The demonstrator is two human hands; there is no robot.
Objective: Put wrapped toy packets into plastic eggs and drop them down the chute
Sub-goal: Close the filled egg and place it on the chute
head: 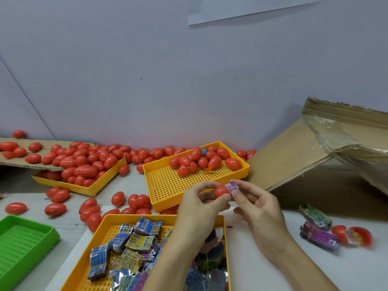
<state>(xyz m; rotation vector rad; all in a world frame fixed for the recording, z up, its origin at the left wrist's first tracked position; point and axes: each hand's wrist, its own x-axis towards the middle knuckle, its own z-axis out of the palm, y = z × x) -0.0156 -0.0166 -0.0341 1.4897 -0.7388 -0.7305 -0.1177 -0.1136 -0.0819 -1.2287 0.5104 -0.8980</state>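
My left hand (201,203) holds a red plastic egg half (221,191) between thumb and fingers above the table's middle. My right hand (255,203) pinches a pink wrapped toy packet (233,187) whose end sits at the egg half's mouth. Just below my hands, a yellow tray (109,224) is filled with several wrapped packets (134,244). Behind my hands a second yellow tray (165,185) holds several red eggs (201,158). A cardboard chute (294,156) slopes up on the right.
A third yellow tray (84,189) heaped with red eggs sits at the left under a cardboard sheet (23,159). Loose eggs (55,209) lie scattered on the table. A green tray (23,242) sits bottom left. Two packets (318,238) and an open egg (354,236) lie at the right.
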